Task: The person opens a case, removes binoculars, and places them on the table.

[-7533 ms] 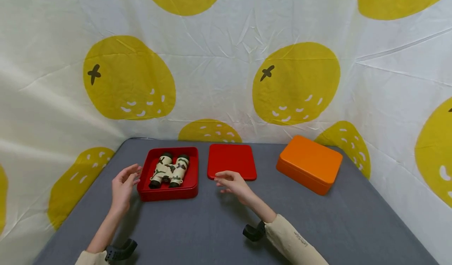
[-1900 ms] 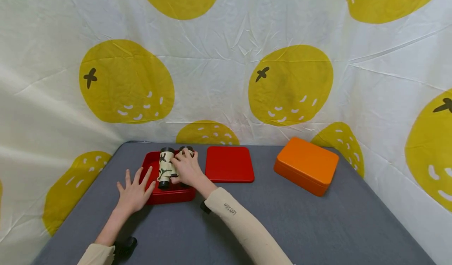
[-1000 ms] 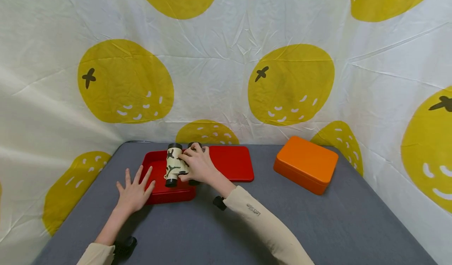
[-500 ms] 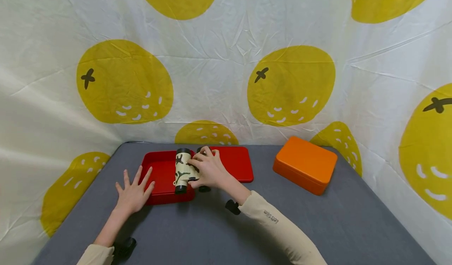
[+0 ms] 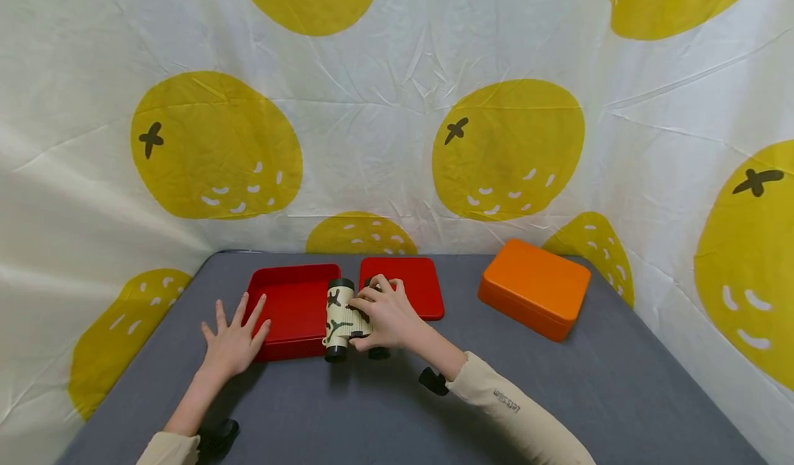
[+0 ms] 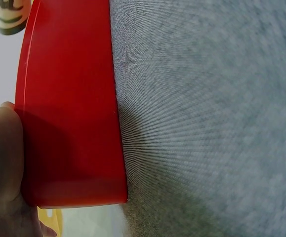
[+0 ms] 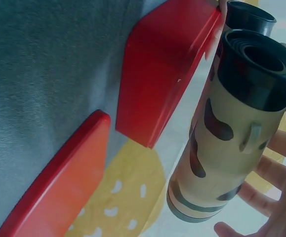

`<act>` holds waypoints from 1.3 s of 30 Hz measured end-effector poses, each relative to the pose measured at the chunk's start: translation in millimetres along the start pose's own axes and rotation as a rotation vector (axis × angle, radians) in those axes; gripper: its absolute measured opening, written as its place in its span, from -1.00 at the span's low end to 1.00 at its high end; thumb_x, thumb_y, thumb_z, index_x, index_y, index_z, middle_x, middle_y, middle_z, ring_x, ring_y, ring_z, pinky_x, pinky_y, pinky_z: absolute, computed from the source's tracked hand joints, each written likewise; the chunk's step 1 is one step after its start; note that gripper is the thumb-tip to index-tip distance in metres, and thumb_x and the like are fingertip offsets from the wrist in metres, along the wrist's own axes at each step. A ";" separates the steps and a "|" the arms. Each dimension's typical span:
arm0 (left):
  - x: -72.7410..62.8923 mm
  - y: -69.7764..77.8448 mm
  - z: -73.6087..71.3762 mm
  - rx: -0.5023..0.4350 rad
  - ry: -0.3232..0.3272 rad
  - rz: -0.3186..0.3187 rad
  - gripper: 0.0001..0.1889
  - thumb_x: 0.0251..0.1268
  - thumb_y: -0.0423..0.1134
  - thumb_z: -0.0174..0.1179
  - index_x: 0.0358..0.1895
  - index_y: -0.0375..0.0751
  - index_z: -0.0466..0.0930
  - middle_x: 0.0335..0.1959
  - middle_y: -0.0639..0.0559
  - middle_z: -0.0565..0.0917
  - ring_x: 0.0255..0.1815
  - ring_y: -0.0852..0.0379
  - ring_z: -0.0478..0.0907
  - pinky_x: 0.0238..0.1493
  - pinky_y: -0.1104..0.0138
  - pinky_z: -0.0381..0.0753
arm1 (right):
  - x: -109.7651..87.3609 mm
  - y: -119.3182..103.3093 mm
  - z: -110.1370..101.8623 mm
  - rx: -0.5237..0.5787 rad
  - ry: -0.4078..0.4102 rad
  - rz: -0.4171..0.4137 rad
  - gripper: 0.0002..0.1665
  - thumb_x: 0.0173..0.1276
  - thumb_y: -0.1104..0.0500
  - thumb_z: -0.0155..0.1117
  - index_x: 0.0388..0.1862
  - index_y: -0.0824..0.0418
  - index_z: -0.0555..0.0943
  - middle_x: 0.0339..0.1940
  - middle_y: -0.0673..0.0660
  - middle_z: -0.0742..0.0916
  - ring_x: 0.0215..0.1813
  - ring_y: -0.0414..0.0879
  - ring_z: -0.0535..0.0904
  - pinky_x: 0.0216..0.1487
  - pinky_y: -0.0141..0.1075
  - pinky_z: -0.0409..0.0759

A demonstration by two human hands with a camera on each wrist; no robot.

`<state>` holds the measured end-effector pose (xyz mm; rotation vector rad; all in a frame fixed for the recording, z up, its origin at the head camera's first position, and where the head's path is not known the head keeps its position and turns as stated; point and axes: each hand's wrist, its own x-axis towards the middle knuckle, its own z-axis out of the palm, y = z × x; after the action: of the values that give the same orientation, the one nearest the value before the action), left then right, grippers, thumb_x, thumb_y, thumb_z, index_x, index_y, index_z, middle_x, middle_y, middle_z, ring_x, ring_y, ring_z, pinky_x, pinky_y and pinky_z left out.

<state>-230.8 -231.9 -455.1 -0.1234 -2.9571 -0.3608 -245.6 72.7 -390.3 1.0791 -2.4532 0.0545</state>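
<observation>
Beige-and-green camouflage twin-barrelled plastic-looking binoculars [image 5: 340, 320]: held above table, just beside right front corner of open red glossy rectangular box [image 5: 291, 349]. Right hand [image 5: 387, 317]: grasping binoculars from above. Left hand [image 5: 229, 348]: grasping nothing, fingers spread, touching box at left rim. Handling: probably light, stiff; ribbed barrels offer best hold, lenses likely fragile. Right wrist view: shows recessed black eyepiece [image 7: 261, 69], face hidden from head view.

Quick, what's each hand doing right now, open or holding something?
Left hand: open, spread out at the red box.
Right hand: holding the camouflage binoculars.
</observation>
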 end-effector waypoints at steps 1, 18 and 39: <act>-0.1 0.1 0.0 -0.001 0.003 0.002 -0.34 0.32 0.10 -0.22 0.41 -0.02 -0.16 0.41 -0.29 -0.14 0.30 -0.56 -0.42 0.01 -0.47 -0.37 | -2.0 -0.1 -0.3 0.008 0.001 -0.004 -0.34 -0.11 -0.32 0.26 -0.01 -0.06 0.56 -0.13 -0.09 0.62 -0.02 -0.15 0.30 -0.11 -0.13 0.29; -0.6 0.1 -0.8 -0.009 0.011 0.009 -0.34 0.32 0.09 -0.20 0.41 -0.03 -0.15 0.41 -0.29 -0.14 0.30 -0.55 -0.41 0.00 -0.48 -0.38 | -29.3 -6.0 -4.6 0.008 0.035 -0.084 -0.34 -0.13 -0.32 0.25 -0.04 -0.03 0.58 -0.17 -0.10 0.63 -0.06 -0.16 0.33 -0.09 -0.13 0.32; 0.7 3.4 -3.8 0.007 -0.009 -0.019 -0.34 0.31 0.11 -0.22 0.41 -0.02 -0.15 0.42 -0.27 -0.16 0.31 -0.54 -0.43 0.03 -0.46 -0.37 | -45.9 1.4 10.6 -0.050 -0.010 -0.152 -0.34 -0.09 -0.36 0.17 -0.10 0.02 0.54 -0.23 -0.07 0.61 -0.11 -0.12 0.32 -0.10 -0.15 0.29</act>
<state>-230.5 -229.5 -450.5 -0.0966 -2.9700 -0.3531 -223.8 103.0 -419.0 1.2430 -2.3602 -0.0593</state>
